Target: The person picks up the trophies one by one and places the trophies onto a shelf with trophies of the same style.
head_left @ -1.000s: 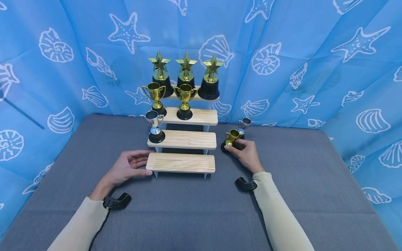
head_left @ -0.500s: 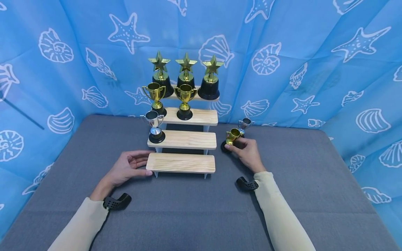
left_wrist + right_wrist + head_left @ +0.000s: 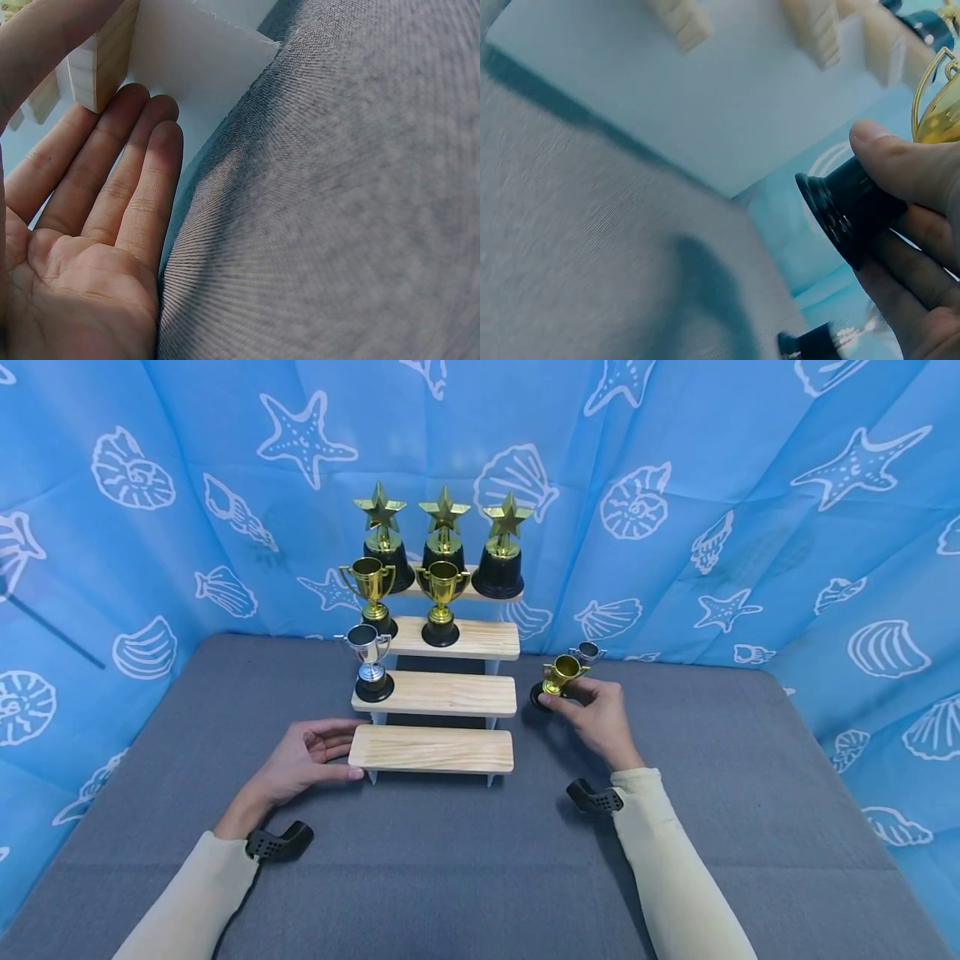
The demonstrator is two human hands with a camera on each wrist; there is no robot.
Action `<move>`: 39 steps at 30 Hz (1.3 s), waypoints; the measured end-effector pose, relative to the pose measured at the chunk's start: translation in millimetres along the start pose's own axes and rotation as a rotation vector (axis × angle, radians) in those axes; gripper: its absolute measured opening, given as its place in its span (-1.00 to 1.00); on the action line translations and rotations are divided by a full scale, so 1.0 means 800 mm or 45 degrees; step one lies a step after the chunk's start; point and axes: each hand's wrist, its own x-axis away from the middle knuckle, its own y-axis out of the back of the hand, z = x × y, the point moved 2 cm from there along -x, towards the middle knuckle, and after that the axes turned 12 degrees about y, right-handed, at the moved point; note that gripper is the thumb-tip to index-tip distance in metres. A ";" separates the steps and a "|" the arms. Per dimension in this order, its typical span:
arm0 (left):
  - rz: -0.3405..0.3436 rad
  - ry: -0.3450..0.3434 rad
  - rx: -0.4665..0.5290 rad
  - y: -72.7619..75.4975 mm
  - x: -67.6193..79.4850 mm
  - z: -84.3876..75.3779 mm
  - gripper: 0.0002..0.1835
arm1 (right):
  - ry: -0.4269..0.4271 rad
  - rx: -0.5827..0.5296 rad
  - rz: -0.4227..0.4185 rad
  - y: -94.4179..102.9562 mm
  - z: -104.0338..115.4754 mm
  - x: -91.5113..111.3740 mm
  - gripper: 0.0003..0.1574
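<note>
A gold cup trophy (image 3: 562, 673) with a black base is tilted and off the cloth, to the right of a tiered wooden display stand (image 3: 442, 750). My right hand (image 3: 600, 717) pinches it low, thumb and fingers around its black base (image 3: 855, 206). Behind it stands a silver cup trophy (image 3: 588, 652), partly hidden. My left hand (image 3: 303, 760) holds the left end of the lowest step, thumb at the front and fingertips at the back; in the left wrist view the fingers (image 3: 127, 161) reach the board's end (image 3: 101, 71).
On the stand, three star trophies (image 3: 445, 522) fill the top step. Two gold cups (image 3: 442, 585) are on the second step, and one silver cup (image 3: 367, 647) is at the left of the third. Behind the grey cloth-covered table (image 3: 465, 877) hangs a blue seashell curtain (image 3: 690, 410).
My right hand has lifted the gold cup trophy off the cloth and moved it slightly back and right, closer to the silver cup. The left hand and the stand have stayed put.
</note>
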 end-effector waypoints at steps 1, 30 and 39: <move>0.001 0.001 0.002 0.000 0.000 0.000 -0.23 | 0.015 -0.006 -0.006 0.001 0.004 -0.001 -0.53; 0.002 -0.004 0.006 0.002 0.001 0.003 -0.24 | 0.251 -0.112 -0.102 0.023 0.075 -0.001 -0.56; 0.000 -0.004 0.006 0.001 0.000 0.002 -0.24 | 0.264 -0.128 -0.098 0.024 0.086 -0.001 -0.57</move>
